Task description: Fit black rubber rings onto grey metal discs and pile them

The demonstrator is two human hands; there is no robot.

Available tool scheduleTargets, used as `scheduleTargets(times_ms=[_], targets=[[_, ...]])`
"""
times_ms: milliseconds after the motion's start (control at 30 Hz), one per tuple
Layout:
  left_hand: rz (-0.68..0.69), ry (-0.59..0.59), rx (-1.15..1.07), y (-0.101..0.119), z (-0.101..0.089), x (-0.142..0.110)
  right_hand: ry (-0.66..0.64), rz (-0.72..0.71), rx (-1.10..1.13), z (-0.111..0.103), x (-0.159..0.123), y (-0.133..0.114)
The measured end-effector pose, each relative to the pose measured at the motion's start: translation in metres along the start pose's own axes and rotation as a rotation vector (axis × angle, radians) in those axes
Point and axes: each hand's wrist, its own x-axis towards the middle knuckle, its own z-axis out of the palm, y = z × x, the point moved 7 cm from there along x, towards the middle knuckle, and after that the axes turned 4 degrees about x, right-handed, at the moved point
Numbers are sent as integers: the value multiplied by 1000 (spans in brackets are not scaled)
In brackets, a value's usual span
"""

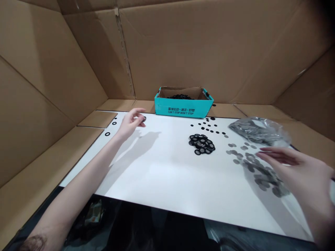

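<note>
My left hand [132, 120] is raised over the far left of the white tabletop [162, 174], its fingers closed on a small black ring [144, 119]. On the right, my right hand [290, 160] hovers above scattered grey discs [250, 158], thumb and fingertips pinched together. Whether a disc is between those fingertips I cannot make out. Just beyond it lies a clear plastic bag [259, 130] full of similar grey discs. A pile of black rings with grey centres [201, 143] sits between my hands.
A turquoise box [184, 107] holding many black pieces stands at the back. Several small black discs [207, 129] lie before it. Two loose black rings [107, 134] [114, 123] rest at far left. Cardboard walls [209, 48] enclose the back and sides.
</note>
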Motion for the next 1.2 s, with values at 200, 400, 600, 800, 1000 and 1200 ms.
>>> scheduleTargets(times_ms=[200,400,600,800,1000,1200], targets=[[-56,-386,-494,43,77,-30,-267,82,644,65,-19,-91],[-80,-452,-574,50,101,-47,-585,-34,835,131,-47,-160],[-10,-403,-541,45,95,-49,-703,122,889,161,-58,-169],[-36,-373,-505,46,96,-54,-602,173,937,160,-56,-165],[-73,-368,-508,54,100,-62,-599,133,948,159,-62,-162],[-72,-353,-540,60,103,-65,-541,68,915,153,-63,-164]])
